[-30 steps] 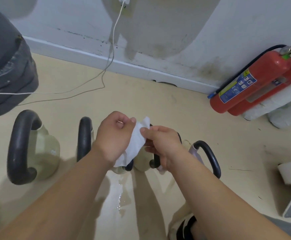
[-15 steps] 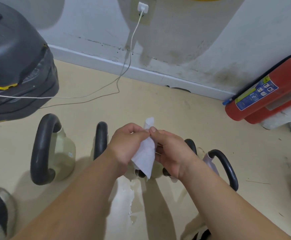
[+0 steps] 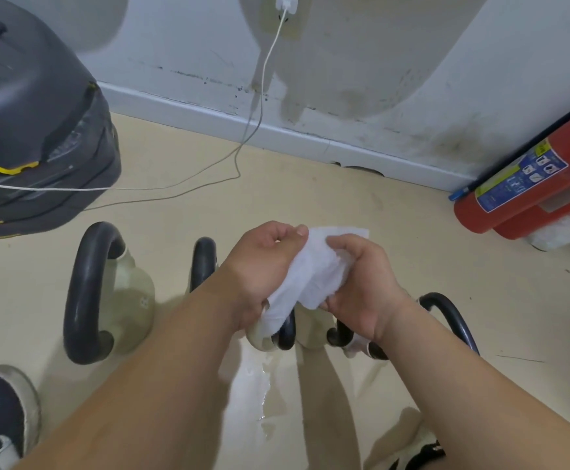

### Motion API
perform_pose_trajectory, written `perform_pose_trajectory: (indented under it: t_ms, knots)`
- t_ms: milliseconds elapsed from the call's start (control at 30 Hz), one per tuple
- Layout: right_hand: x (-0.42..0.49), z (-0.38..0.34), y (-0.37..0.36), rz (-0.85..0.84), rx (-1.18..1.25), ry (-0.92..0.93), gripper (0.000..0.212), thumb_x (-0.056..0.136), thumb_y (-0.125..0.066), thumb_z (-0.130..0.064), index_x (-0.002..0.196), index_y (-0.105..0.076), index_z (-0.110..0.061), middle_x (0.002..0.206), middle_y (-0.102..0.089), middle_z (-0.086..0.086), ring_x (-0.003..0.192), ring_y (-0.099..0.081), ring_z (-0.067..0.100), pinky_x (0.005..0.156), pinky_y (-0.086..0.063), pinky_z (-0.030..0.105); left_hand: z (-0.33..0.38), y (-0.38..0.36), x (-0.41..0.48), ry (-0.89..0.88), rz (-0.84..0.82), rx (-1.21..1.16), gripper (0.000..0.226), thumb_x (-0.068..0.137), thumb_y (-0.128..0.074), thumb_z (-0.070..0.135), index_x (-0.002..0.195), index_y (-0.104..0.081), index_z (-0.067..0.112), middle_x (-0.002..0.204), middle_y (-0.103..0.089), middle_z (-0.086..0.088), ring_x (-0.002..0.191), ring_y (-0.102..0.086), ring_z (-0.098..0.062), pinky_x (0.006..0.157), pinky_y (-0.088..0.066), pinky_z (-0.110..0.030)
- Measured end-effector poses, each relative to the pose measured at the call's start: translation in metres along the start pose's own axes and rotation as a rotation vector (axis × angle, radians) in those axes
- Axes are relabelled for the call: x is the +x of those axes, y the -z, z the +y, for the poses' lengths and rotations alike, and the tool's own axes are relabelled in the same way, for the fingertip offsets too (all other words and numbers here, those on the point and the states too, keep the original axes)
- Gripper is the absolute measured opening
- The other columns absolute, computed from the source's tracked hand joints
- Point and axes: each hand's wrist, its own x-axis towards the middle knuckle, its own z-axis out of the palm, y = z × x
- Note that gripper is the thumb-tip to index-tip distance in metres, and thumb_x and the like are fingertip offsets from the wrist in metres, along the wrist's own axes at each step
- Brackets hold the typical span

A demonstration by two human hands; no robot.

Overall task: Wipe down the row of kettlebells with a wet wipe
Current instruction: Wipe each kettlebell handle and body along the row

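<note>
While L hand (image 3: 263, 266) & R hand (image 3: 365, 283) grips pinch soft crumpled wet wipe (image 3: 314, 273) | kettlebells (image 3: 131, 293): smooth, rounded, black loop handles

Glossy floor (image 3: 310, 205) (wet); crumpled cloth wipe (image 3: 314, 266).

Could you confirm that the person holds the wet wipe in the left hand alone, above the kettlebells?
Not alone: the head view shows the left hand and the right hand both gripping the wet wipe above the kettlebells.

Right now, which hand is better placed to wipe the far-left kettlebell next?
Left, probably. The left hand grips the wipe and sits nearer that kettlebell; the right hand, also holding it, would cross over.
</note>
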Motion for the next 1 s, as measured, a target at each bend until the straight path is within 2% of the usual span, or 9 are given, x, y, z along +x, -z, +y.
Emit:
perform_pose_trajectory:
  t_ms: [100, 267, 400, 533, 600, 667, 767, 867, 1000]
  knots:
    - [0.009, 0.002, 0.003, 0.172, -0.233, 0.019, 0.037, 0.08, -0.073, -0.028, 0.107, -0.072, -0.003, 0.109, -0.078, 0.011, 0.102, -0.074, 0.033, 0.097, -0.053, 0.041, -0.003, 0.003, 0.008, -0.072, 0.165, 0.206, 0.023, 0.098, -0.065, 0.039, 0.096, -0.066, 0.016, 0.088, -0.069, 0.0, 0.086, -0.066, -0.019, 0.081, -0.055, -0.035]
    - [0.031, -0.003, -0.017, 0.326, -0.643, 0.178, 0.031, 0.09, -0.077, -0.032, 0.094, -0.07, -0.002, 0.09, -0.076, 0.015, 0.07, -0.068, 0.027, 0.059, -0.055, 0.034, -0.023, 0.009, 0.023, -0.114, 0.371, 0.495, 0.018, 0.102, -0.057, 0.03, 0.098, -0.057, 0.012, 0.081, -0.061, 0.001, 0.079, -0.06, -0.021, 0.079, -0.053, -0.035]
    - [0.049, -0.012, -0.031, 0.326, -0.658, 0.155, 0.031, 0.09, -0.076, -0.021, 0.116, -0.061, -0.013, 0.115, -0.064, 0.005, 0.098, -0.063, 0.025, 0.075, -0.052, 0.032, -0.02, 0.007, 0.044, -0.039, 0.304, 0.725, 0.032, 0.105, -0.045, 0.029, 0.128, -0.052, 0.008, 0.13, -0.058, -0.015, 0.116, -0.057, -0.034, 0.091, -0.044, -0.039]
    - [0.035, -0.013, -0.042, 0.37, -0.809, 0.499, 0.035, 0.1, -0.053, -0.014, 0.132, -0.064, -0.021, 0.126, -0.061, -0.012, 0.118, -0.055, 0.007, 0.101, -0.042, 0.025, -0.029, -0.002, 0.043, -0.236, 0.456, 0.913, 0.031, 0.103, -0.049, 0.021, 0.128, -0.06, 0.007, 0.146, -0.047, -0.016, 0.13, -0.045, -0.036, 0.103, -0.036, -0.038]
    - [0.037, -0.004, -0.041, 0.273, -0.803, 0.35, 0.026, 0.101, -0.048, -0.017, 0.102, -0.073, -0.024, 0.103, -0.065, -0.013, 0.101, -0.059, 0.01, 0.092, -0.043, 0.028, -0.043, -0.009, 0.038, -0.257, 0.421, 0.835, 0.021, 0.099, -0.051, 0.02, 0.102, -0.07, 0.011, 0.119, -0.065, -0.01, 0.108, -0.058, -0.032, 0.084, -0.043, -0.035]
    - [0.039, 0.004, -0.044, 0.144, -0.718, 0.064, 0.035, 0.104, -0.043, -0.031, 0.088, -0.071, -0.016, 0.094, -0.075, -0.007, 0.097, -0.067, 0.015, 0.093, -0.046, 0.03, -0.052, -0.022, 0.036, -0.07, 0.285, 0.588, 0.016, 0.098, -0.052, 0.02, 0.095, -0.067, 0.016, 0.102, -0.071, -0.007, 0.094, -0.065, -0.024, 0.073, -0.049, -0.027]
    - [0.053, 0.015, -0.046, 0.1, -0.386, -0.109, 0.045, 0.109, -0.04, -0.045, 0.104, -0.071, -0.013, 0.112, -0.078, -0.001, 0.119, -0.067, 0.014, 0.116, -0.042, 0.035, -0.049, -0.034, 0.041, 0.119, 0.273, 0.185, 0.027, 0.105, -0.042, 0.029, 0.11, -0.064, 0.015, 0.126, -0.066, -0.013, 0.124, -0.06, -0.03, 0.102, -0.049, -0.038]
    - [0.074, 0.007, -0.047, 0.106, -0.319, -0.171, 0.047, 0.109, -0.038, -0.045, 0.091, -0.063, -0.01, 0.096, -0.071, 0.005, 0.109, -0.068, 0.022, 0.11, -0.048, 0.041, -0.035, -0.029, 0.056, 0.251, 0.252, 0.122, 0.028, 0.103, -0.04, 0.023, 0.083, -0.059, 0.015, 0.099, -0.066, -0.015, 0.115, -0.062, -0.039, 0.091, -0.052, -0.042]
    - [0.088, -0.003, -0.05, 0.104, -0.343, -0.285, 0.063, 0.101, -0.038, -0.051, 0.136, -0.061, -0.004, 0.137, -0.068, 0.016, 0.12, -0.068, 0.031, 0.099, -0.055, 0.043, -0.015, -0.027, 0.066, 0.43, 0.225, 0.001, 0.026, 0.097, -0.045, 0.018, 0.108, -0.065, 0.006, 0.112, -0.07, -0.018, 0.111, -0.068, -0.037, 0.094, -0.054, -0.04]
